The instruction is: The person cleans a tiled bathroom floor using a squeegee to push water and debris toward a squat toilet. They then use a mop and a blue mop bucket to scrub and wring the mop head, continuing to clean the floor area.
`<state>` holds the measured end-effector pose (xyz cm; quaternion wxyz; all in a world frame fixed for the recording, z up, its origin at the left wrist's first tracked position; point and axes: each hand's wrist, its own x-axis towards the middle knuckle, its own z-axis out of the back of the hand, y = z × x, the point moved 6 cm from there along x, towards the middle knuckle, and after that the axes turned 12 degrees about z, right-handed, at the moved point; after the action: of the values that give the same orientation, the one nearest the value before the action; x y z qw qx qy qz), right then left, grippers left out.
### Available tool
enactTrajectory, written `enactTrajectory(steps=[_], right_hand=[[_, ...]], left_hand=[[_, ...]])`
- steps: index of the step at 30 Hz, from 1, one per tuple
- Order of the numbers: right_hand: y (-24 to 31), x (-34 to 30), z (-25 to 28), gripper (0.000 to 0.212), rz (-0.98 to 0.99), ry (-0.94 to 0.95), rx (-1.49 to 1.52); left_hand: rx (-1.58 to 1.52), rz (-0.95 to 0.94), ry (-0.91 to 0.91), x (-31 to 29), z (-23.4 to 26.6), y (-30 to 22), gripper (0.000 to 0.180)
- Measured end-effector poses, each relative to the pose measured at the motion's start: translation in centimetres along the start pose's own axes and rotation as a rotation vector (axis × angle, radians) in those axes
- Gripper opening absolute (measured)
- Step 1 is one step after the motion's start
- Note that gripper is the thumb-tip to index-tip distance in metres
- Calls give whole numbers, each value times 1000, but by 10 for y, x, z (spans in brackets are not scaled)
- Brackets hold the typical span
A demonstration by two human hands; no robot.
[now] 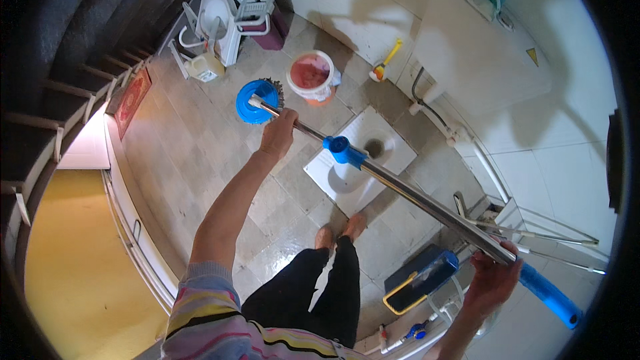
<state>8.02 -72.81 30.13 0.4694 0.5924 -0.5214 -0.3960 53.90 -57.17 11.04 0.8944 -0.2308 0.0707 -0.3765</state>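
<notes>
A spin mop with a steel pole [420, 200] slants across the view. My left hand [279, 135] is closed around its thin section, close to the blue round mop head [248, 112]. Grey strands show along the head's far edge. Midway along the pole sits a blue plastic collar [340, 149]. My right hand [493, 280] grips the thick section just above the blue handle grip [550, 297], which sticks out to the lower right. Below the pole lies a white squat toilet [393, 143] set in the tiled floor, partly hidden by the collar and pole.
A white bucket [311, 57] with reddish contents stands beyond the mop head. A yellow-handled brush [387, 60] leans by the wall. Far left are a plastic jug [205, 67] and a white basin [217, 17]. A dark blue bin [420, 277] sits near my right arm; pipes [490, 167] line the wall.
</notes>
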Motion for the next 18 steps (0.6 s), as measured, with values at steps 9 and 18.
enactTrajectory(steps=[9, 18], right_hand=[[-21, 60, -125, 44, 92, 150, 104], [-90, 135, -292, 47, 199, 304, 128]], left_hand=[[-43, 14, -135, 155, 54, 31, 24], [-359, -30, -244, 338, 42, 138, 22]])
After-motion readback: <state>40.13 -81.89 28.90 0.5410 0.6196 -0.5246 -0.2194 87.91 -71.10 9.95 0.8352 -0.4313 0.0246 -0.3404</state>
